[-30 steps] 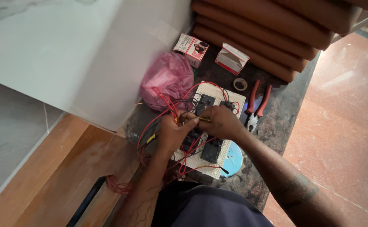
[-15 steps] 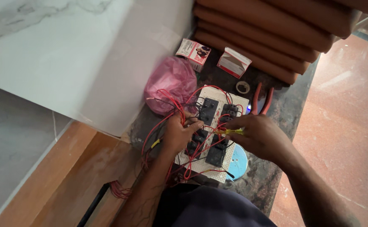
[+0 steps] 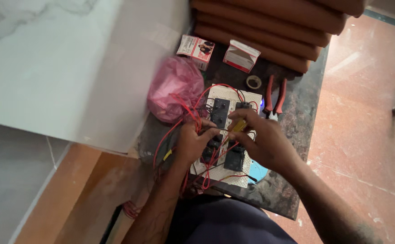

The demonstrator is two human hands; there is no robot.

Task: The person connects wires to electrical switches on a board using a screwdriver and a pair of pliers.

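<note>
So we've got the white switch board (image 3: 227, 135) lying flat on the dark stone countertop (image 3: 297, 135), right in front of us; black switch modules sit in it and red wires (image 3: 193, 113) loop all over its left side. Our left hand (image 3: 193, 142) rests on the board's left edge, fingers curled down onto the wires and modules; can't tell if it's actually pinching one. Our right hand (image 3: 263, 142) is closed around a yellow-handled tool (image 3: 239, 125), tip down at the modules.

Clutter-wise: a pink plastic bag (image 3: 175, 88) sits just left of the board, touching the wires; red-handled pliers (image 3: 274, 96) lie just beside the board's far right corner; a small tape roll (image 3: 253, 82) is next to them; two small red-and-white boxes (image 3: 215, 50) sit farther back, against a stack of brown pipes (image 3: 269, 27); something blue (image 3: 258, 171) pokes out under the board's near corner.
</note>
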